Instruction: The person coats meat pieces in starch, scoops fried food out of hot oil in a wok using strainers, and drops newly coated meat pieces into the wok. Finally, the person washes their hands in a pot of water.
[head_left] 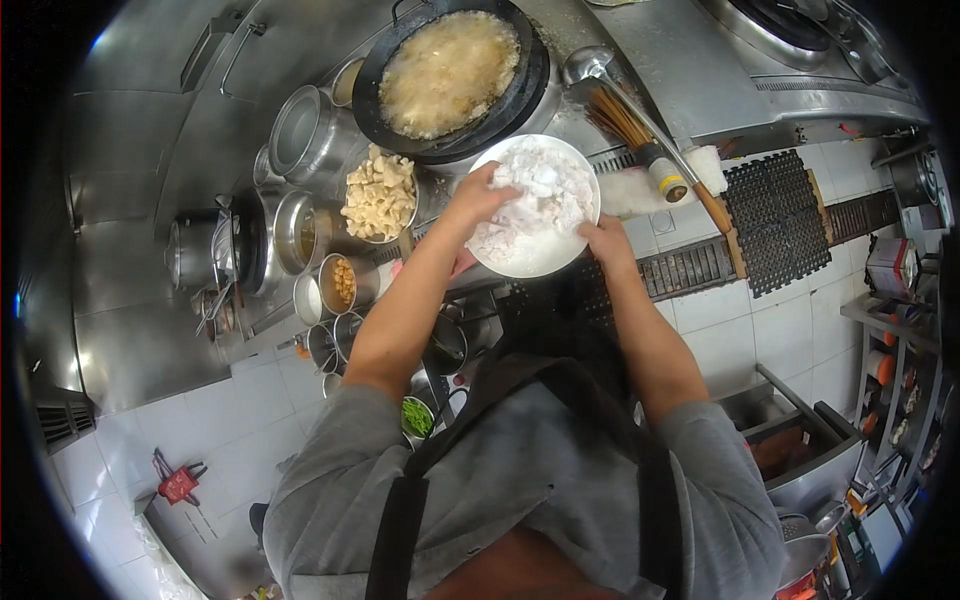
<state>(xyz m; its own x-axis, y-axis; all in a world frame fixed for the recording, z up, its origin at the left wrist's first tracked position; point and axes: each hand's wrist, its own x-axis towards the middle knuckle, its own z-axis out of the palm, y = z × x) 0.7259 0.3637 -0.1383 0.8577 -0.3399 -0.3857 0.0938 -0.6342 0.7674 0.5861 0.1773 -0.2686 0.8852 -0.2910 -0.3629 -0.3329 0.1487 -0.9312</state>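
A white plate [520,262] piled with flour-coated pieces [545,195] is held in front of my body, just below the wok. At the plate's left rim is my left hand [482,198], its fingers reaching over the edge onto the coated pieces. My right hand [606,243] grips the lower right rim, with the thumb on top. Beyond the plate, a black wok [370,100] holds bubbling oil [450,75]. Left of the plate stands a container heaped with pale fried pieces [380,195].
A ladle [588,65] and a bamboo brush [615,115] lie right of the wok. Metal pots [300,130] and tins [308,298] line the left side. A black mat [778,225] and a metal shelf rack [895,365] are at the right.
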